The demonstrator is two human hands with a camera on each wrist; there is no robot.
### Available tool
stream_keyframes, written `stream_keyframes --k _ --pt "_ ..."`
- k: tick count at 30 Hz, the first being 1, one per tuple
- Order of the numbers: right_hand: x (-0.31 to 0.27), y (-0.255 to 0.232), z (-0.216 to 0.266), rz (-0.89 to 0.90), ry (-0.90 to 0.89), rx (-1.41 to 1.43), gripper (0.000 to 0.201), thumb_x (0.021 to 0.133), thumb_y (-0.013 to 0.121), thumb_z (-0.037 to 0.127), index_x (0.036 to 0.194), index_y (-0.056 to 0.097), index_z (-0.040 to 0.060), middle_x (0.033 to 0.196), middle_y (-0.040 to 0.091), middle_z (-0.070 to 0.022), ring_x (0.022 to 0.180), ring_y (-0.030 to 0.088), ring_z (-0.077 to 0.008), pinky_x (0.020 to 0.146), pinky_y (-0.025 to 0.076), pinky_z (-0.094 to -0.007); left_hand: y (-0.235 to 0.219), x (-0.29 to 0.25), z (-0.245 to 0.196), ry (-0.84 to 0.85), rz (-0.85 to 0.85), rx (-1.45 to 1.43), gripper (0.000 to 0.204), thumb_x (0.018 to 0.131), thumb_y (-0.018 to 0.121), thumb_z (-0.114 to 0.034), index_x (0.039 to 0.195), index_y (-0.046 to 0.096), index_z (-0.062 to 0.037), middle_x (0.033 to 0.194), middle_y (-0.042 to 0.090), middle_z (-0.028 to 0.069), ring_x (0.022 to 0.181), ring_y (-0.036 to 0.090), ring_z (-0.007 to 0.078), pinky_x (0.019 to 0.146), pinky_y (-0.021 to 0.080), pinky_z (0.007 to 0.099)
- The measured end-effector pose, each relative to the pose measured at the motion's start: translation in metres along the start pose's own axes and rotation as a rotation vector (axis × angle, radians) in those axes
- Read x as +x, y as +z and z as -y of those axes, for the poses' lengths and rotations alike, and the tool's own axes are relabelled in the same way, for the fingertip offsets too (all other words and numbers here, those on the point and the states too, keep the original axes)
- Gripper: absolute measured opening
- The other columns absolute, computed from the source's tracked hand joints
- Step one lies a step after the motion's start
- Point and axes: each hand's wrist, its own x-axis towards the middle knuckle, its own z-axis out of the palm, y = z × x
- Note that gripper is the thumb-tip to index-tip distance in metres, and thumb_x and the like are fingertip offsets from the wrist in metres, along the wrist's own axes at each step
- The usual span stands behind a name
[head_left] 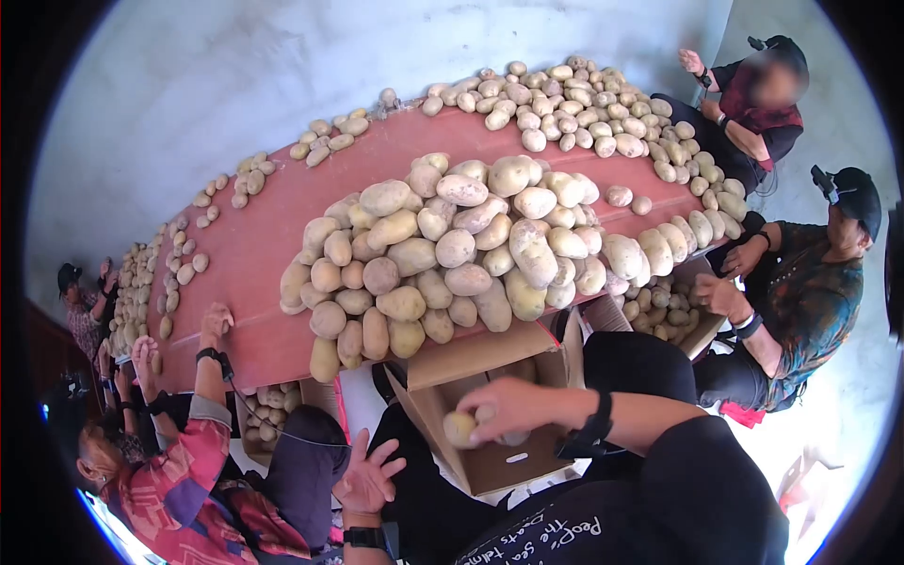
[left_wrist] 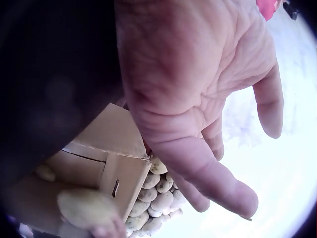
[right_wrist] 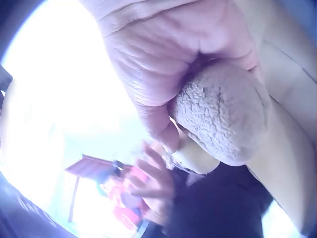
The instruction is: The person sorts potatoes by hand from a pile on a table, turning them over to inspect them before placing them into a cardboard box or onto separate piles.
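**Presently: rounded load, one-handed grip**

At the lower centre of the head view, two potatoes are gripped by the right hand [head_left: 521, 408] over the mouth of a brown carton [head_left: 480, 361]. In the right wrist view, the wrinkled potato [right_wrist: 225, 114] is seated against the palm, and the paler potato [right_wrist: 195, 156] is seen just behind it. The left hand [head_left: 367, 477], lower and further left in the frame, is held with fingers spread; nothing is gripped by it.

Handling, as judged: each potato is expected to be firm and stiff, moderately heavy for its size, and not fragile, though bruising could be caused by a drop. Fair friction is anticipated from the dry-looking, creased skin; the smoother one may slide more readily. Hold is best taken round the widest part, with fingers and thumb opposed. With two carried together, slip is most likely where they meet, so both should be cupped from beneath.

Beyond the carton, a large heap of potatoes [head_left: 452, 247] is piled on the red table [head_left: 254, 273] at mid-frame. Further off, along the top edge, more loose potatoes [head_left: 574, 113] are spread; a capped person [head_left: 767, 122] is seated at upper right.
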Motion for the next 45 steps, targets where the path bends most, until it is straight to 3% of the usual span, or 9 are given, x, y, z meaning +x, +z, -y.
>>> stream_keyframes --k 8,14,17,20,24,28,31,37,45 --pt "-0.006 -0.172 0.09 -0.929 0.156 -0.657 0.043 0.072 0.073 0.033 0.105 0.068 0.0061 0.095 0.069 -0.0153 0.09 0.066 -0.0307 0.079 0.052 -0.039 0.008 0.002 0.004 -0.058 -0.003 0.038 0.082 0.086 0.06 -0.017 0.152 0.014 -0.0184 0.152 0.018 0.0284 0.135 0.032 0.0474 0.08 0.057 0.0448" --pt "0.044 -0.213 0.074 -0.792 0.511 -0.813 0.039 0.072 0.071 0.029 0.1 0.066 0.0014 0.098 0.067 -0.0182 0.091 0.064 -0.0327 0.081 0.051 -0.0416 0.011 0.006 0.005 -0.058 0.004 0.064 0.083 0.085 0.062 -0.017 0.152 0.014 -0.0174 0.152 0.018 0.029 0.135 0.032 0.0469 0.079 0.058 0.0436" --pt "0.036 -0.209 0.062 -0.922 0.352 -0.816 0.038 0.075 0.071 0.03 0.098 0.063 0.0001 0.095 0.067 -0.0179 0.088 0.066 -0.0295 0.079 0.052 -0.0408 0.01 0.004 0.004 -0.061 0.001 0.062 0.084 0.084 0.063 -0.017 0.152 0.013 -0.0168 0.152 0.018 0.0295 0.135 0.032 0.0474 0.078 0.058 0.0433" --pt "0.019 -0.189 0.061 -1.017 0.035 -0.45 0.041 0.081 0.069 0.034 0.101 0.06 0.0001 0.088 0.066 -0.0175 0.089 0.066 -0.0284 0.079 0.053 -0.0423 0.009 0.004 0.002 -0.06 0.003 0.052 0.085 0.084 0.063 -0.017 0.152 0.013 -0.016 0.151 0.017 0.03 0.135 0.032 0.0481 0.078 0.059 0.0433" --pt "0.021 -0.112 0.017 -0.532 -0.181 1.248 0.032 0.089 0.06 0.033 0.098 0.054 0.0027 0.084 0.064 -0.0132 0.085 0.065 -0.0326 0.079 0.053 -0.0534 0.012 0.009 -0.002 -0.065 0.01 0.049 0.085 0.084 0.064 -0.017 0.152 0.013 -0.015 0.151 0.017 0.0306 0.135 0.031 0.049 0.078 0.059 0.0441" --pt "0.026 -0.02 0.004 -0.213 0.245 1.707 0.032 0.09 0.056 0.026 0.11 0.049 0.0025 0.107 0.055 -0.0212 0.103 0.059 -0.0389 0.086 0.049 -0.0635 0.012 0.007 -0.001 -0.06 0.0 0.039 0.086 0.083 0.065 -0.017 0.151 0.014 -0.0096 0.15 0.017 0.0321 0.134 0.029 0.0508 0.077 0.06 0.0469" --pt "0.047 -0.004 -0.002 -0.166 0.007 1.477 0.046 0.083 0.06 0.016 0.123 0.042 0.0009 0.114 0.05 -0.0221 0.114 0.052 -0.0403 0.092 0.047 -0.058 0.007 0.005 -0.005 -0.076 0.018 0.086 0.086 0.082 0.065 -0.017 0.151 0.014 -0.0096 0.15 0.017 0.0319 0.135 0.028 0.0505 0.078 0.059 0.0473" --pt "0.098 -0.047 0.066 -0.797 -0.253 -0.082 0.063 0.074 0.067 0.006 0.128 0.035 -0.0035 0.115 0.052 -0.0214 0.112 0.053 -0.038 0.093 0.046 -0.0433 0.007 0.001 -0.006 -0.071 0.047 0.044 0.086 0.083 0.064 -0.016 0.151 0.014 -0.0098 0.151 0.015 0.0312 0.136 0.027 0.0499 0.08 0.059 0.0474" --pt "0.168 -0.078 0.132 -0.941 -0.381 -0.683 0.057 0.072 0.074 0.012 0.119 0.044 0.0041 0.114 0.049 -0.0192 0.102 0.055 -0.0368 0.083 0.049 -0.0443 0.008 0.002 -0.01 -0.08 0.054 0.056 0.085 0.081 0.064 -0.017 0.151 0.016 -0.01 0.151 0.017 0.0308 0.135 0.029 0.049 0.081 0.059 0.0455"
